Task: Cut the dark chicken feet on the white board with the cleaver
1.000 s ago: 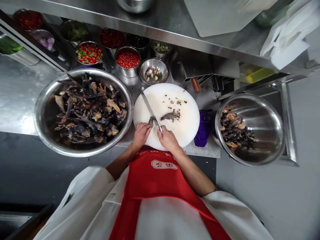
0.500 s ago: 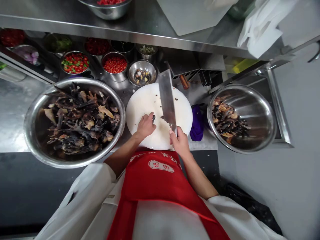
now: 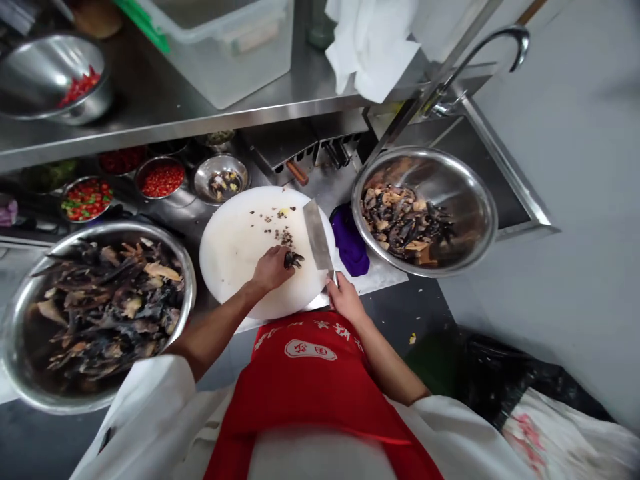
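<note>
My left hand is closed around a dark chicken foot, its toes poking out past my fingers, over the round white cutting board. In my right hand is the handle of a cleaver. The broad blade lies over the board's right side, apart from the foot. Small dark scraps are scattered beyond my left hand. A wide steel basin on the left is heaped with dark chicken feet. The steel bowl on the right holds cut dark and tan pieces.
Behind the board stand a small steel bowl, a tub of chopped red chilli and a knife rack. A steel shelf overhangs them. A purple cloth lies beside the board; a sink with a tap is at right.
The view has swung to the right. The cleaver has shifted from mid-board to the board's right side. More scraps and the toes of the held foot now show.
</note>
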`<state>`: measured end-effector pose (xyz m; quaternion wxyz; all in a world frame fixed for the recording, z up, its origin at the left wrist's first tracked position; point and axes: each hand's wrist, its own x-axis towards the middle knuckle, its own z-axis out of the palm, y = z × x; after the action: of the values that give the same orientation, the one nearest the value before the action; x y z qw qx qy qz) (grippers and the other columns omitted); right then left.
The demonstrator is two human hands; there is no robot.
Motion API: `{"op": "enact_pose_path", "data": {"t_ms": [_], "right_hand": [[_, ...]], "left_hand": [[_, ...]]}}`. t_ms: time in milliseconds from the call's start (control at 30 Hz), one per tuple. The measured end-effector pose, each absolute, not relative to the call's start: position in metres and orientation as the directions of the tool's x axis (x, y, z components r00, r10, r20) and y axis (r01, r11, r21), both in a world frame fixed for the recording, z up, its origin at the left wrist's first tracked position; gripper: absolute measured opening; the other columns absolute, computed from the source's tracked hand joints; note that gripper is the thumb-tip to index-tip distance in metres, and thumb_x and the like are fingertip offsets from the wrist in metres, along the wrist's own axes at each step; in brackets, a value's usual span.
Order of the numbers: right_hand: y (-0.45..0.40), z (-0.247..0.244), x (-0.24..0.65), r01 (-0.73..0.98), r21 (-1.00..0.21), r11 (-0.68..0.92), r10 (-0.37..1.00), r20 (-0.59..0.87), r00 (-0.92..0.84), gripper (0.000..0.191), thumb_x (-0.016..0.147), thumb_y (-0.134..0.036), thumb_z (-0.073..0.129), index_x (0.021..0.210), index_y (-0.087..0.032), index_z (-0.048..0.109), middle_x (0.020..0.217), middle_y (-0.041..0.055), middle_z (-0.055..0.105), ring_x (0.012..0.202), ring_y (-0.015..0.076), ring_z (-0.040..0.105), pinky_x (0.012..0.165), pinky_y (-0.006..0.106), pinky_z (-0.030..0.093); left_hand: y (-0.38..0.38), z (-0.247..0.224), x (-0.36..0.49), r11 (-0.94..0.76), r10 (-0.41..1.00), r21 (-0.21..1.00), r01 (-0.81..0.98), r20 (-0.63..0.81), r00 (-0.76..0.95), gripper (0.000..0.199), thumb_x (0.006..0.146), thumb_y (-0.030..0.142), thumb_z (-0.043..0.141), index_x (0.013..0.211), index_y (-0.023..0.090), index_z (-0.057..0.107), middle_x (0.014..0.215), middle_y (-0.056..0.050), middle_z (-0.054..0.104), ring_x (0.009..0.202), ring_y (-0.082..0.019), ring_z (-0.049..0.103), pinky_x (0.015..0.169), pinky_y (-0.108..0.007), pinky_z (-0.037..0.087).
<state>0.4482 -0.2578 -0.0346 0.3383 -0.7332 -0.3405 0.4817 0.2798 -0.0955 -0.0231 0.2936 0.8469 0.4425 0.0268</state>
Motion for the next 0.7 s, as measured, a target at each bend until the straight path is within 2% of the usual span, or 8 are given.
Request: {"op": "enact_pose_path", "data": {"t_ms": [133,200,333,433,500,567,600,700], "right_hand": [[-0.249,-0.042,0.470,0.110,-0.848,-0.519,0.852,-0.502,0.146,0.027,0.088,-0.045,0.043,0.103,-0.023,0.049,0.066,-0.0056,0.058,0.041,0.0113,0.052,0.040,0.022,0.041],[-0.248,-0.046,0.489,0.134,-0.853,-0.504,0.863,-0.494,0.101,0.031,0.084,-0.043,0.046,0.108,-0.022,0.048,0.071,-0.0029,0.062,0.049,0.0132,0.057,0.042,0.023,0.044],[-0.240,-0.057,0.527,0.210,-0.851,-0.482,0.874,-0.483,0.047,0.021,0.075,-0.037,0.049,0.084,-0.019,0.054,0.066,0.0029,0.064,0.059,0.0177,0.061,0.051,0.026,0.049],[-0.235,-0.061,0.538,0.287,-0.814,-0.505,0.849,-0.529,-0.009,0.023,0.073,-0.035,0.048,0.089,-0.019,0.054,0.057,-0.0006,0.061,0.050,0.0174,0.059,0.047,0.026,0.046],[-0.234,-0.060,0.537,0.347,-0.769,-0.537,0.824,-0.566,0.024,0.029,0.074,-0.035,0.047,0.099,-0.020,0.050,0.052,-0.0048,0.057,0.043,0.0172,0.057,0.044,0.026,0.044],[-0.234,-0.056,0.533,0.416,-0.730,-0.542,0.818,-0.573,0.059,0.033,0.075,-0.037,0.047,0.104,-0.020,0.046,0.049,-0.0071,0.055,0.040,0.0176,0.056,0.043,0.026,0.043],[-0.234,-0.053,0.530,0.450,-0.716,-0.533,0.820,-0.568,0.067,0.034,0.076,-0.038,0.047,0.105,-0.020,0.045,0.049,-0.0071,0.055,0.040,0.0179,0.056,0.044,0.027,0.043],[-0.234,-0.045,0.524,0.533,-0.681,-0.501,0.834,-0.545,0.087,0.037,0.078,-0.040,0.045,0.108,-0.020,0.044,0.050,-0.0061,0.057,0.042,0.0191,0.059,0.048,0.028,0.044]], "left_hand": [[-0.122,0.020,0.371,0.071,0.764,0.874,0.480,-0.357,0.538,0.042,0.080,0.043,0.060,0.114,0.019,0.050,0.094,-0.005,0.065,0.078,-0.019,0.064,0.068,-0.034,0.055],[-0.133,0.032,0.437,0.233,0.708,0.933,0.273,-0.356,0.610,0.053,0.081,0.046,0.060,0.125,0.022,0.043,0.106,-0.007,0.065,0.083,-0.018,0.066,0.069,-0.034,0.056],[-0.129,0.032,0.513,0.022,0.780,0.992,0.124,-0.095,0.619,0.068,0.073,0.042,0.072,0.131,0.022,0.044,0.133,-0.012,0.052,0.115,-0.024,0.057,0.088,-0.036,0.053],[-0.118,0.028,0.472,-0.215,0.829,0.965,0.151,0.098,0.551,0.058,0.076,0.040,0.069,0.128,0.023,0.049,0.141,-0.010,0.045,0.128,-0.023,0.047,0.094,-0.034,0.050],[-0.104,0.025,0.404,-0.254,0.916,0.928,0.274,0.141,0.375,0.042,0.081,0.034,0.064,0.121,0.024,0.054,0.138,-0.008,0.049,0.123,-0.020,0.049,0.091,-0.032,0.050],[-0.086,0.022,0.316,-0.085,0.991,0.852,0.516,0.124,-0.041,0.024,0.086,0.025,0.057,0.110,0.021,0.057,0.123,-0.007,0.059,0.110,-0.015,0.056,0.091,-0.029,0.048],[-0.076,0.020,0.270,0.077,0.950,0.796,0.600,0.124,-0.287,0.020,0.089,0.023,0.052,0.107,0.020,0.057,0.117,-0.006,0.061,0.103,-0.014,0.057,0.091,-0.029,0.048],[-0.050,0.012,0.147,0.303,0.822,0.734,0.608,0.121,-0.557,0.029,0.093,0.015,0.031,0.114,0.009,0.051,0.123,-0.018,0.055,0.114,-0.021,0.051,0.099,-0.038,0.040]]}}
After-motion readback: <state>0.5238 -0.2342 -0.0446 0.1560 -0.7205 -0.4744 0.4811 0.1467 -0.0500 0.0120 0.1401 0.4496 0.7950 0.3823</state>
